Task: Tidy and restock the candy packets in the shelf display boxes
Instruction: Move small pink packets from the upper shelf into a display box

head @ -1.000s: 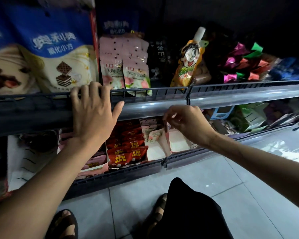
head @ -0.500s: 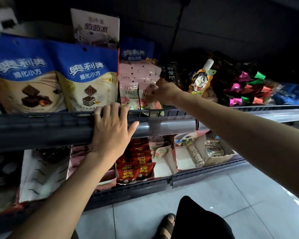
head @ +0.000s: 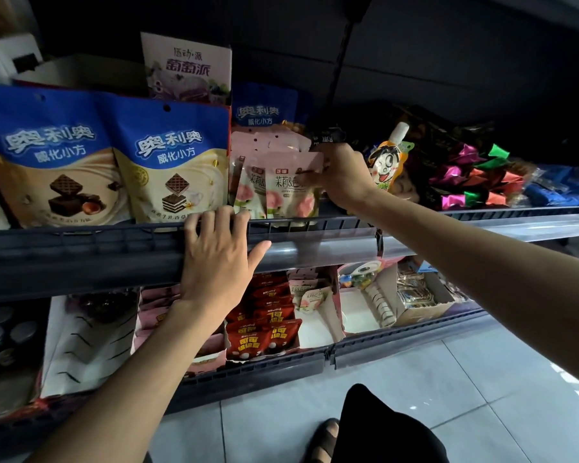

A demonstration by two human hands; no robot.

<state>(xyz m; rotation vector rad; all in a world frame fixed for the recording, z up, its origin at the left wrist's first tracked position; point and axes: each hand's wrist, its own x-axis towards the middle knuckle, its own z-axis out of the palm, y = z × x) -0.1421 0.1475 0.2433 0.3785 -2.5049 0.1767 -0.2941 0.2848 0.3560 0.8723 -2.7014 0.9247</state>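
Right hand (head: 343, 177) up at the upper shelf, fingers pinched on the top right corner of the front pink candy packet (head: 293, 185), itself upright in a row of like packets behind the shelf's front rail (head: 315, 225)

Left hand (head: 219, 259) spread flat over that rail, fingertips hooked on its upper edge, holding nothing, probably bracing

Below: red cocoa packets (head: 259, 339) in a torn display box, and beside them a white display box (head: 318, 332) nearly empty, two pink packets at its back, likely the box to restock

Risks, judged from here: a corner pinch on thin film could slip or crease; pulling the front packet could drag its neighbours forward over the low rail; the cartoon drink pouch (head: 386, 162), just beside the right wrist, could be knocked over
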